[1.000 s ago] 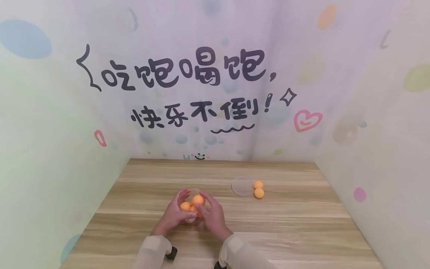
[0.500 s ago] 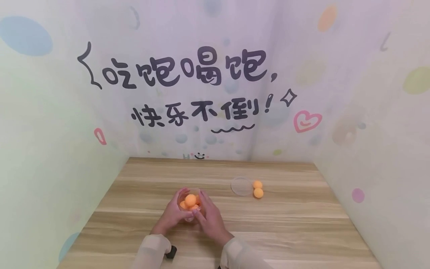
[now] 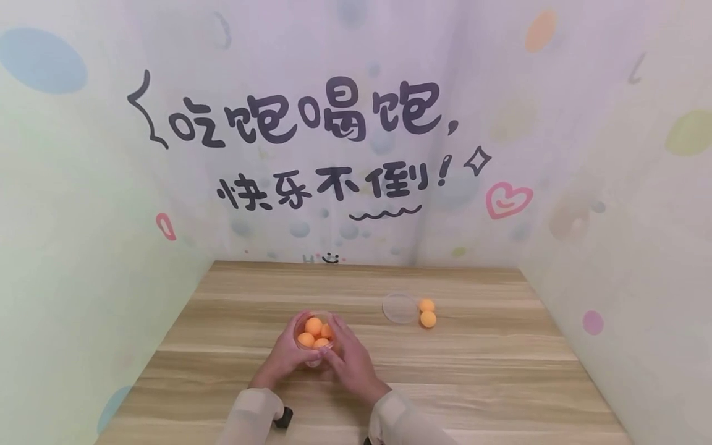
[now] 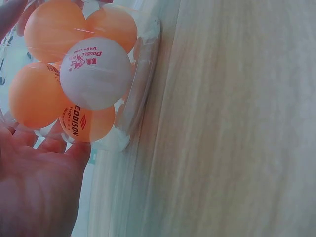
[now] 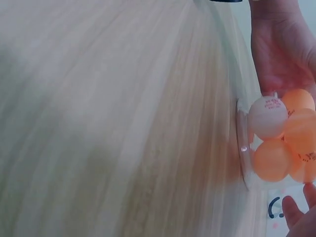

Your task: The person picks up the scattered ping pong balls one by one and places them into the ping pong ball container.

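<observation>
Both hands hold a clear plastic tub (image 4: 147, 79) low at the table, one on each side. My left hand (image 3: 285, 355) curls round its left side, and my right hand (image 3: 354, 366) grips its right side with the thumb at the near rim. Several orange table tennis balls (image 3: 314, 327) lie inside. Through the tub wall, both wrist views show a white table tennis ball (image 4: 96, 73) with red print among the orange ones. The far fingers are partly hidden behind the tub in the head view.
A clear round lid (image 3: 399, 309) lies flat on the wooden table (image 3: 478, 371), right of the tub and farther back. Two loose orange balls (image 3: 428, 319) rest at the lid's right edge. Printed walls (image 3: 356, 241) stand behind and at both sides.
My right thumb has come off the balls and back to the tub's near rim. Inside, the orange balls have shifted, and the one on top has moved back. Lid and loose balls stay put.
</observation>
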### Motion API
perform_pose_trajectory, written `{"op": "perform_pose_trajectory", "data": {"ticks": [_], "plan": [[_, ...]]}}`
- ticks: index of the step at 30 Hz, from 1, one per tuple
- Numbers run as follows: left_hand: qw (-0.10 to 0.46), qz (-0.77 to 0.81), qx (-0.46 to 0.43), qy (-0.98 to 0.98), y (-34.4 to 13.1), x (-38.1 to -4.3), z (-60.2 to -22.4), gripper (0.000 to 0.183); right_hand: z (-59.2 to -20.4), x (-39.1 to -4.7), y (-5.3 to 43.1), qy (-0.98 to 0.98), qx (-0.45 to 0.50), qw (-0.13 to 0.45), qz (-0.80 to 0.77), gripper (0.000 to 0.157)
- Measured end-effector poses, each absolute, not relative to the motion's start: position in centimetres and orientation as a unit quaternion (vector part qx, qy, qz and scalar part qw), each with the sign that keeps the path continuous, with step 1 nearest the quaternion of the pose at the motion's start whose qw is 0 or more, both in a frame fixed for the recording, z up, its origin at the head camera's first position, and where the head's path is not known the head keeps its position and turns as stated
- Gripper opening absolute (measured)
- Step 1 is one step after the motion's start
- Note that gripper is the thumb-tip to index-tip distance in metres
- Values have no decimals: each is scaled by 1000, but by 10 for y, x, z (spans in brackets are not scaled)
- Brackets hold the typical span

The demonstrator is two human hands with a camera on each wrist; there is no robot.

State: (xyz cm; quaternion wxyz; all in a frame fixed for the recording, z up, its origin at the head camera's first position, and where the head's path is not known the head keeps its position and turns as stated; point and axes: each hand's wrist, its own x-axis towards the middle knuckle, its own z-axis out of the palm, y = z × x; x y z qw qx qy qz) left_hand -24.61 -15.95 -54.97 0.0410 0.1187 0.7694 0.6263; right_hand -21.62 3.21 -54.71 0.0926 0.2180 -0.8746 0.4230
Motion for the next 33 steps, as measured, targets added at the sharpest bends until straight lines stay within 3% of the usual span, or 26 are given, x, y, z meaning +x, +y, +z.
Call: {"op": "perform_pose_trajectory", "data": {"ticks": [11, 20, 33], "plan": [[33, 624, 120, 772, -157, -247, -548, 99, -541, -218, 52, -866, 221, 118, 433, 50], [36, 636, 115, 762, -158, -248, -550, 99, -552, -220, 69, -879, 225, 170, 385, 39], [63, 639, 119, 757, -156, -233, -519, 99, -556, -228, 95, -892, 196, 124, 387, 42]]}}
